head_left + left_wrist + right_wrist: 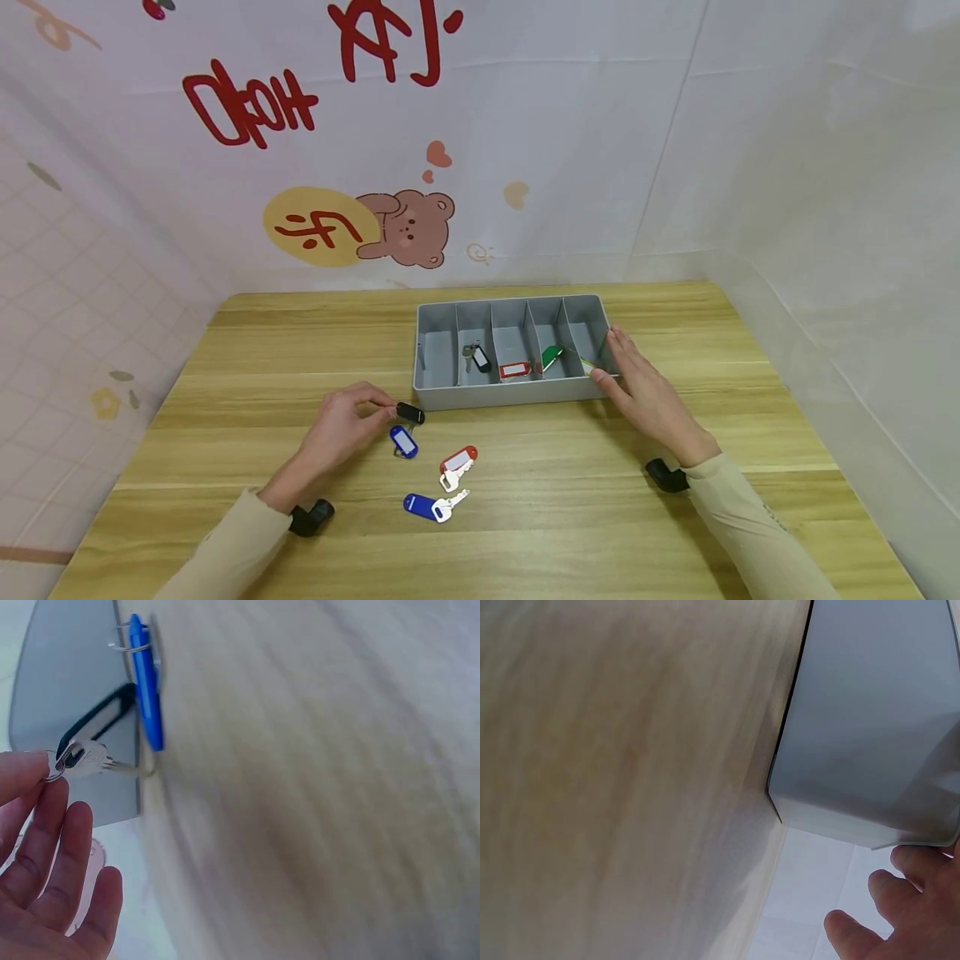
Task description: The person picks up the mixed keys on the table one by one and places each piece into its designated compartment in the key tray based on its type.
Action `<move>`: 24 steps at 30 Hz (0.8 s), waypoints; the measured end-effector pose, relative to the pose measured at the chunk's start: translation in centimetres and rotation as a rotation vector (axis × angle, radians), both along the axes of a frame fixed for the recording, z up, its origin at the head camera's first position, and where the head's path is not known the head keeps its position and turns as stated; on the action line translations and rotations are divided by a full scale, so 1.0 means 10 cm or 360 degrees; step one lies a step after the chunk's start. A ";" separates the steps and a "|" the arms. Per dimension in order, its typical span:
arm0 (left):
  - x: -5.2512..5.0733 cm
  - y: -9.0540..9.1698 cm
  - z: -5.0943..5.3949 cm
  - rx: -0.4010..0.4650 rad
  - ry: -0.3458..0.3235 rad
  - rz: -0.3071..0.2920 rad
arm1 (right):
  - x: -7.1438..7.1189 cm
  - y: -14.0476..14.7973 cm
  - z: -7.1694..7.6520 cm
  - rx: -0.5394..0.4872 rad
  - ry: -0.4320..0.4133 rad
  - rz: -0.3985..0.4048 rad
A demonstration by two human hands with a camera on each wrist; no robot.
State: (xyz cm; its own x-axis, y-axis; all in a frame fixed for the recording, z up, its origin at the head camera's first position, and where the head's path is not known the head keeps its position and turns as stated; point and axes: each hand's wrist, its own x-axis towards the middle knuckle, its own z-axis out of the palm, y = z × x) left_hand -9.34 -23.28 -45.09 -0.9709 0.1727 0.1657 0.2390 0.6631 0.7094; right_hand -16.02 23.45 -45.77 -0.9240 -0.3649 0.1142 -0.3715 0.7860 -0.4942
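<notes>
My left hand (347,423) pinches the ring of a black key tag (410,412) between thumb and forefinger, in front of the grey box (495,398). A silver key (88,759) hangs from that ring in the left wrist view. Just below it on the table lies a blue key tag (403,442). At the box's right end, my right hand (651,402) rests with its fingers along the end wall and its thumb at the front rim. Inside the box, separate compartments hold a black tag (481,358) with a key, a red tag (514,370), a green tag (551,357) and a yellow-edged tag (588,366).
Nearer me on the wooden table (570,517) lie a red key tag (458,459) and another blue key tag (419,505), each with a silver key. A printed white sheet (570,167) rises behind the table and along both sides.
</notes>
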 end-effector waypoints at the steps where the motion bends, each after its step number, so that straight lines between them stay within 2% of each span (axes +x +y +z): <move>1: 0.00 0.00 0.02 0.0007 0.0000 0.0009 | 0.00 0.00 0.00 -0.0003 -0.0001 0.0001; 8: 0.04 0.01 0.13 0.0032 0.0022 0.0089 | 0.00 0.00 -0.01 -0.0010 0.0016 -0.0004; 19: 0.09 0.07 0.34 0.0100 0.0194 0.0153 | 0.01 0.00 0.00 -0.0007 0.0010 0.0000; 24: 0.11 0.12 0.43 0.0102 0.0313 0.0175 | 0.01 0.00 0.00 -0.0005 0.0008 0.0000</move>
State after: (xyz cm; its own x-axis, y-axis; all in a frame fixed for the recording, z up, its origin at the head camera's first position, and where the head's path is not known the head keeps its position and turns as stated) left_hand -8.27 -22.07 -40.75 -0.9314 0.0504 0.3605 0.3052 0.6478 0.6980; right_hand -15.95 23.47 -45.79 -0.9235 -0.3644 0.1198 -0.3737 0.7846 -0.4947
